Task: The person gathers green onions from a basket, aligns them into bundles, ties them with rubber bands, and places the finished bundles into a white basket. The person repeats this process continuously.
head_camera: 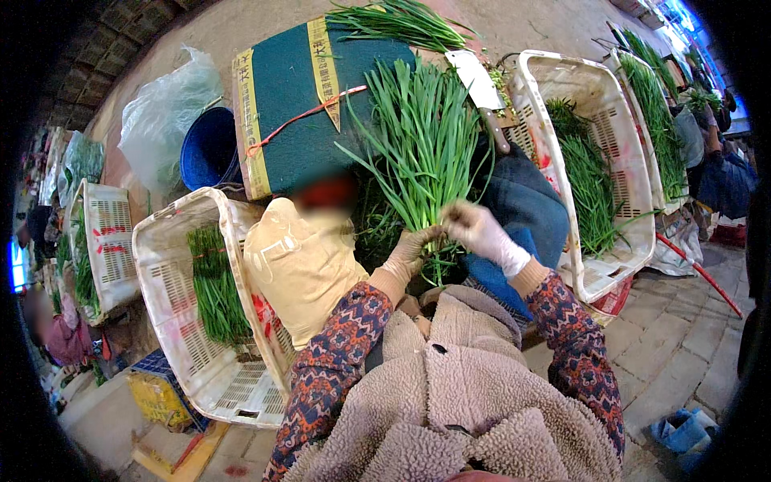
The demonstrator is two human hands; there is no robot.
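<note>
A large fanned bunch of long green leafy stalks, seemingly garlic chives (421,138), stands before me with its pale stem ends towards my body. Around those stems my gloved left hand (412,250) is closed. My gloved right hand (476,229) is slightly blurred at the right side of the stem ends, fingers curled; whether they grip a stalk is unclear. Loose trimmings (437,268) hang below the hands. Beyond the bunch is a dark green covered block (289,108) with yellow printed tape and a thin red tie (295,122). A cleaver (476,78) lies right of the leaves.
White plastic crates stand left (174,295) and right (602,277), both holding green stalks. More chives (403,24) lie beyond the block. A blue bucket (208,150) and clear plastic bag (168,114) are at left. Other people are partly visible at both edges.
</note>
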